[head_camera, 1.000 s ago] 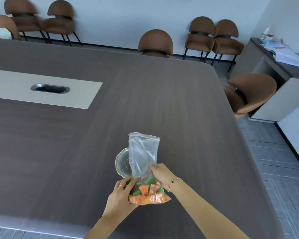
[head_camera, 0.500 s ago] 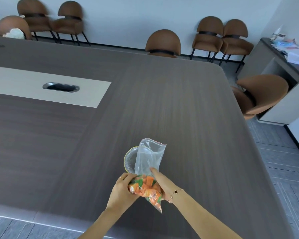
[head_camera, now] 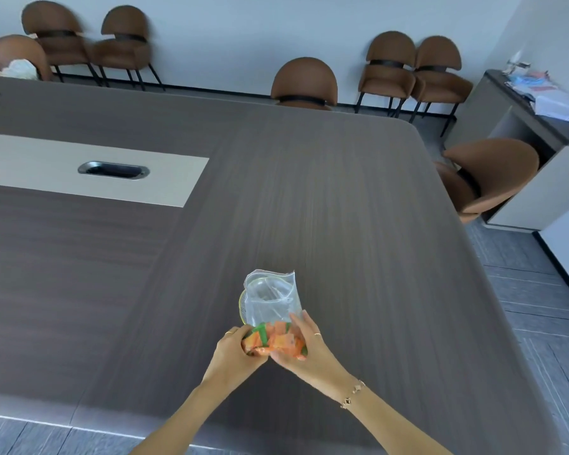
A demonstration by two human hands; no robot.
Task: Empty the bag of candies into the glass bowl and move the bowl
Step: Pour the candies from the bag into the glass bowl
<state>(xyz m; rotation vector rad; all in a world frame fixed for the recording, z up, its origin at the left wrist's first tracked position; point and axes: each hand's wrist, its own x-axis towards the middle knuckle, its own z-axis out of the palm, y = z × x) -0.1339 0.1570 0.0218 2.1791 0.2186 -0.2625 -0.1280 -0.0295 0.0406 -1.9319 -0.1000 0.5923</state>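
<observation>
Both hands, left hand [head_camera: 235,351] and right hand [head_camera: 304,349], grip the full candy bag [head_camera: 271,318] over the glass bowl [head_camera: 241,305]; nothing poured yet, bowl unmoved.

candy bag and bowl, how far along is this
Done: the bag looks open at the top. In hand: the left hand and right hand grip its full bottom end, mouth aimed at the glass bowl behind it, and the candies sit by the hands. Left: tipping them into the bowl, which shows none in the part visible, then moving the bowl across the table.
</observation>
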